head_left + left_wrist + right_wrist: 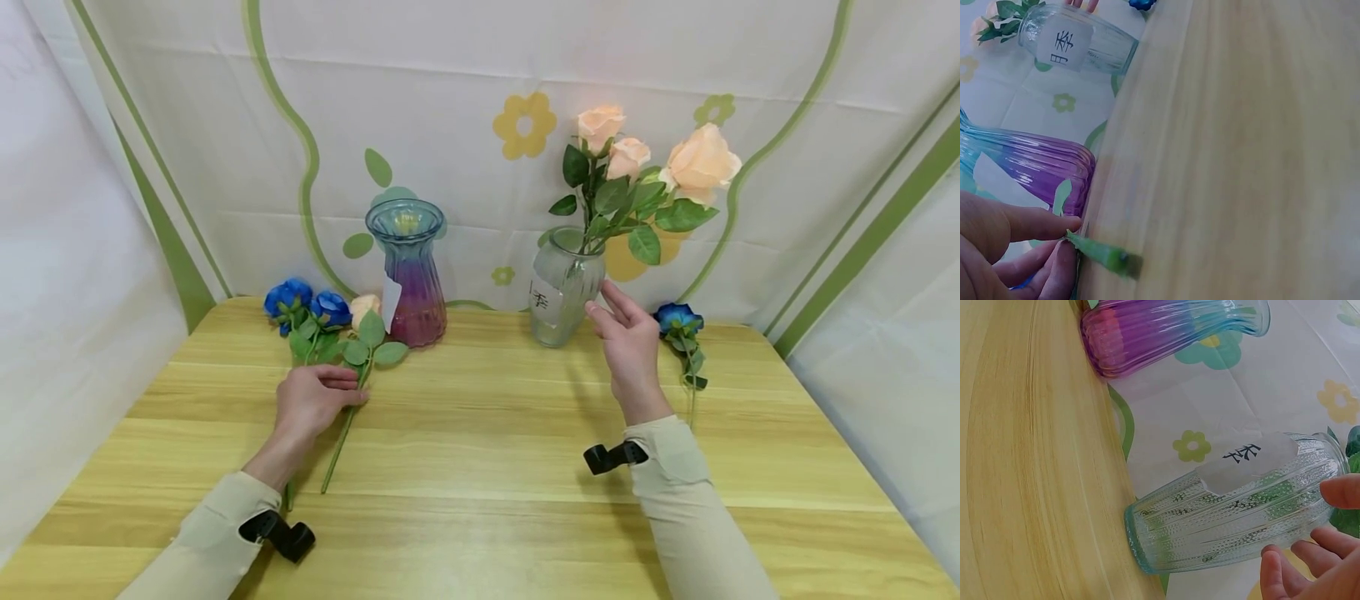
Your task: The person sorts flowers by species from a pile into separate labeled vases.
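My left hand pinches the green stem of a peach rose between thumb and fingers. The stem's lower end slants toward the table's front, and the bloom is partly hidden behind its leaves. Two blue roses lie just beyond this hand. My right hand is at the right side of a clear glass vase, fingers loosely spread and fingertips right at the glass. The vase stands upright, bears a white label with dark characters, and holds several peach roses leaning right.
A blue-to-purple glass vase with a white paper label stands at the table's back, left of the clear one. Another blue rose lies at the back right. A patterned cloth backdrop rises behind the wooden table.
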Demonstrator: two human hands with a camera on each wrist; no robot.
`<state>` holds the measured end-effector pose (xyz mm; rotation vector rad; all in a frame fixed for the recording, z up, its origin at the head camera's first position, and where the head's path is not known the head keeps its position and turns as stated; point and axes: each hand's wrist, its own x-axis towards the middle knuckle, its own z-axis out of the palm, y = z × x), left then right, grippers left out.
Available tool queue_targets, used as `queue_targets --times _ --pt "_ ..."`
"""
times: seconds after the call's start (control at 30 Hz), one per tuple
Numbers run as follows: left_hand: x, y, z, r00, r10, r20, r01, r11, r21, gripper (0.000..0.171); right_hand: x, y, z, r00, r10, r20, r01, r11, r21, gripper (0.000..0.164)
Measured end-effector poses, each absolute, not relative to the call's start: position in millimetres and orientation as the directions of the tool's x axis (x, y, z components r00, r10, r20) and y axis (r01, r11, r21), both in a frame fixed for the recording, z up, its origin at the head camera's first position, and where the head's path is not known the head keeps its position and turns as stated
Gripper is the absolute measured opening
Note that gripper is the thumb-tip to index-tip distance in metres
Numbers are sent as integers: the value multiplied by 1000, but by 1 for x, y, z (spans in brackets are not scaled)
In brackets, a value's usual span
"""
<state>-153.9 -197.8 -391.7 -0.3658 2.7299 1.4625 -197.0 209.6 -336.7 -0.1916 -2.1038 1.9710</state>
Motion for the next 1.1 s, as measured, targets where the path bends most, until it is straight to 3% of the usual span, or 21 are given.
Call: queue_targets --times 0.3,0.57,0.83,1.1 --pt "-154 -197 -383 -965 -222 -137 -227 455 861 36 -198 210 -338 -959 272 82 -64 75 -995 53" --pt "-154 -195 -368 -958 -236 -163 -207 173 963 44 -199 210 -339 -958 271 95 -78 71 -994 53" --pt "-157 -185 -358 -937 -297 -182 -155 -111 982 48 -198 210 -339 -959 268 95 -79 71 -994 53" --pt "-162 -169 -347 -909 -380 -171 -47 -314 948 33 -199 210 -339 -959 269 94 -76 74 -994 53"
